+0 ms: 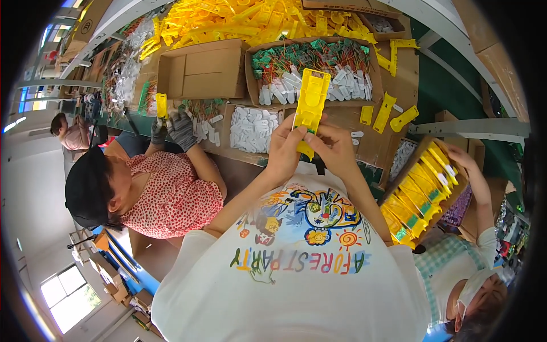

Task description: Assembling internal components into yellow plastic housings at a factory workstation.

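In front of my chest I hold a long yellow plastic casing (313, 94) upright. My left hand (285, 149) grips its lower left edge, fingers closed. My right hand (336, 149) pinches the lower right side, its thumb close to the other thumb. A bit of green (302, 130), which looks like a circuit board, shows near the thumbs; the fingers partly hide it. Just behind the casing stands a cardboard box (254, 85) with green boards, red wires and white plastic pieces (342, 85). Small white plastic parts (250, 128) fill a tray left of my hands.
An open cardboard box (199, 71) stands left of the boards, below a large yellow heap (228, 20). Loose yellow casings (384, 112) lie at right. A co-worker at left holds a yellow piece (162, 105) in gloved hands. Another person at right holds a box of yellow assemblies (419, 191).
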Demonstrator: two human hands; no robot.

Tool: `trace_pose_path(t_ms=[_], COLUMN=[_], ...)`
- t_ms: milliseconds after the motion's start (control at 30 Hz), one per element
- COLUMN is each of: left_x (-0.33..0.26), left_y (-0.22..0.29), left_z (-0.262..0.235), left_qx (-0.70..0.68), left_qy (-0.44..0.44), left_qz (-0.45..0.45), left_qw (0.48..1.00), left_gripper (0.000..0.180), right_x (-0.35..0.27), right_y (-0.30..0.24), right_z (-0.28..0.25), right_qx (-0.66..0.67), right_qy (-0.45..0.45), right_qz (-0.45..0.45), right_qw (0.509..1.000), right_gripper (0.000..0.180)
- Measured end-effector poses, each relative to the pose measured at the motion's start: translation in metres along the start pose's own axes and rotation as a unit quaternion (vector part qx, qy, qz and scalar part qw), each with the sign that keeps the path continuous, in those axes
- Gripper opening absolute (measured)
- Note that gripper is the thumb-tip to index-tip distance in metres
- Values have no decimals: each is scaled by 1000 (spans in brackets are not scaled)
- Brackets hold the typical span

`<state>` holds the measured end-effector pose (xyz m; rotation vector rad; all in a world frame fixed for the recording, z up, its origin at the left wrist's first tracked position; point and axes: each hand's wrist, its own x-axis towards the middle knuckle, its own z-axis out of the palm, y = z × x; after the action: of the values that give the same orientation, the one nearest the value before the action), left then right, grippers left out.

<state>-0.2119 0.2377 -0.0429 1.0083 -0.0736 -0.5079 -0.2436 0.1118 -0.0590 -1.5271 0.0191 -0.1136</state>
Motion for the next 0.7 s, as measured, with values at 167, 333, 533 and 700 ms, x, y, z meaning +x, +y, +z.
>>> trace_pose_path(t_ms=[167, 333, 533, 700], left_x=[1, 21, 19, 12], left_y=[1, -22, -10, -1], left_z=[0, -27, -41, -53], left_qx=[33, 11, -2, 74], left_qy=[-3, 22, 57, 46], left_qz=[-13, -65, -12, -71], left_qw=[999, 998, 998, 994], left_gripper=[33, 32, 33, 32], right_x=[-4, 8, 4, 14], right_y=[-8, 39, -13, -72], right_z=[1, -9, -41, -44], right_qx=[53, -6, -14, 396], right_qy=[7, -63, -178, 51], right_qz=[10, 122, 180, 239], right_qw=[999, 991, 967, 885], right_gripper=[19, 22, 33, 41])
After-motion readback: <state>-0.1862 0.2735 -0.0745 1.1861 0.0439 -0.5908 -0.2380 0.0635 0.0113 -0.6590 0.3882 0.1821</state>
